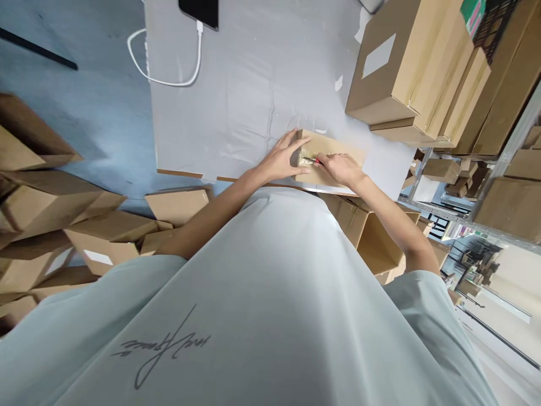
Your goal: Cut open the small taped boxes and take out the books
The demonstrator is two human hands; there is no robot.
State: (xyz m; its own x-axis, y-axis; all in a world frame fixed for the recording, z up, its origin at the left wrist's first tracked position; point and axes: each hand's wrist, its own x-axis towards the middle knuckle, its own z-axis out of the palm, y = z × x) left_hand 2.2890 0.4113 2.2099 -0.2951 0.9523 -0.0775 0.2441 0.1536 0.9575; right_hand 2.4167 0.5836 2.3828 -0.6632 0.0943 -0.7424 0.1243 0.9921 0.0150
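A small cardboard box with clear tape over its left end lies near the front edge of the grey table. My left hand grips that left end, thumb on the near side and fingers on the far side. In my closed right hand is a small utility knife with a red part showing; most of its handle is hidden by the fingers. Its thin blade points left and lies at the taped top of the box. Whether it has pierced the tape, I cannot tell.
Large cardboard boxes stand at the table's right side. A phone with a white cable lies at the far left. Open boxes crowd the floor at left, and another open box sits below the table edge at right.
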